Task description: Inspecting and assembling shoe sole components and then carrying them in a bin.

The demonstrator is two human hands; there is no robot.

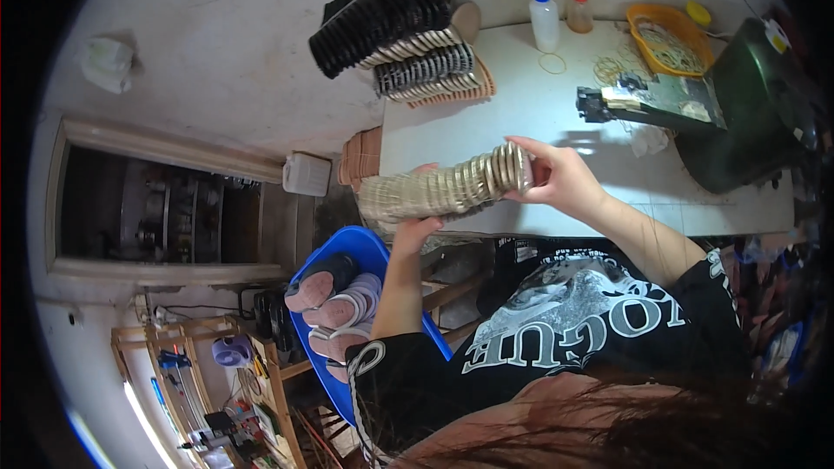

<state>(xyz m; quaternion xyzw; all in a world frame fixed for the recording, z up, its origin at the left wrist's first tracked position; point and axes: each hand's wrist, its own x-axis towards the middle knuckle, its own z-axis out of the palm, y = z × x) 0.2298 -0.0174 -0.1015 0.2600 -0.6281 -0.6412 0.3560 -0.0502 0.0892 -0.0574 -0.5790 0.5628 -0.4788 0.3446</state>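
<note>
A long stack of thin shoe soles (pixel 434 189) with shiny gold-coloured edges lies across both my hands, over the near edge of the white table. My left hand (pixel 419 227) grips the stack near its middle, thumb on the near side and fingertips just showing on the far side. At the right end, my right hand (pixel 556 178) clasps the last soles between thumb and fingers; part of its grip is hidden.
Bundled black and gold-edged soles (pixel 382 26) sit at the table's back left. A white bottle (pixel 544 22), a red-tipped bottle (pixel 579 13), an orange basket of rubber bands (pixel 638 17) and a dark green machine (pixel 738 122) stand rightward. A blue tub (pixel 369 247) holds pink-topped soles.
</note>
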